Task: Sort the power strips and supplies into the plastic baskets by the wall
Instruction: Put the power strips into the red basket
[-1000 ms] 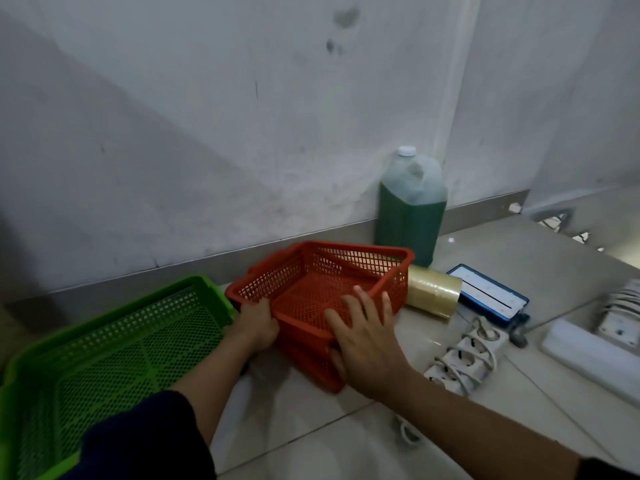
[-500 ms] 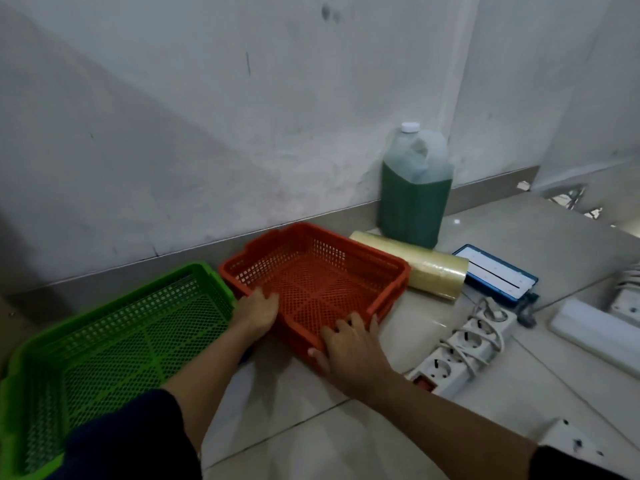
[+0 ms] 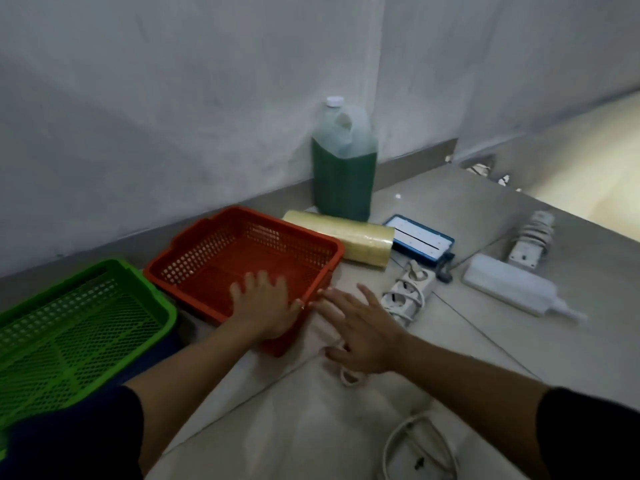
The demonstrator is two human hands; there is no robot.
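Observation:
A red plastic basket (image 3: 194, 258) sits flat on the tiled floor by the wall, with nothing in it. To its left is a green basket (image 3: 69, 327), also holding nothing. My left hand (image 3: 266, 310) lies over the red basket's near rim, fingers inside and palm outside. My right hand (image 3: 360, 327) is spread flat just right of that basket's near corner, fingertips at the corner. A white power strip (image 3: 408, 289) with its cord wound round it lies right beside my right hand. Farther right are a second wrapped strip (image 3: 530, 237) and a long white block (image 3: 509, 285).
A jug of green liquid (image 3: 343, 168) stands against the wall. A stack of clear tape rolls (image 3: 346, 237) lies on its side behind the red basket, next to a blue-framed flat item (image 3: 419, 240). A loose white cable (image 3: 415, 445) loops at the bottom edge.
The red basket, tilted up a second ago, now sits flat. My left hand slid from its left corner to the near rim. My right hand came off it onto the floor.

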